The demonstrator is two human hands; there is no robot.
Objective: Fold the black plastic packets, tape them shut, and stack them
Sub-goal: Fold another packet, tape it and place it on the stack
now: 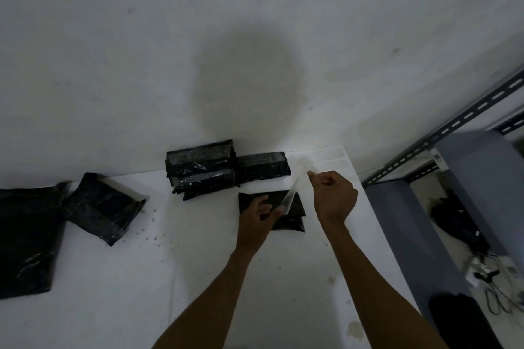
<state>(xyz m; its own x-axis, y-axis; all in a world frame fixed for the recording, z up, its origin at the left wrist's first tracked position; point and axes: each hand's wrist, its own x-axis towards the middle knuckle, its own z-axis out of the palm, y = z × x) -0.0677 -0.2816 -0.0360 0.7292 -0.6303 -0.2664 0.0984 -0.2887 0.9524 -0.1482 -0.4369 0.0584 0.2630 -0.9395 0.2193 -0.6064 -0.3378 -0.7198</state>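
Two bare forearms reach up from the near edge over the white desk (141,278), which is speckled with small dark spots. The left hand (261,212) lies on a folded black packet (295,225) right of the desk's middle, its fingers curled and pinching the lower end of a clear tape strip (295,190) against the plastic. The right hand (334,195) is lifted just above and to the right, thumb and forefinger nipped on the strip's upper end, the other fingers curled in. The tape runs taut and slanted between the two hands.

To the left, near the desk's edge, lie two loose black packets: a large one (25,241) and a smaller one (103,207) tilted beside it. Beyond the hands, against the wall (255,37), stands a stack of taped packets (202,170), with a single taped packet (263,164) touching its right side.

Off the desk to the right are a grey panel (482,178), a slotted metal shelf frame (453,127), and cables on the floor (487,272)
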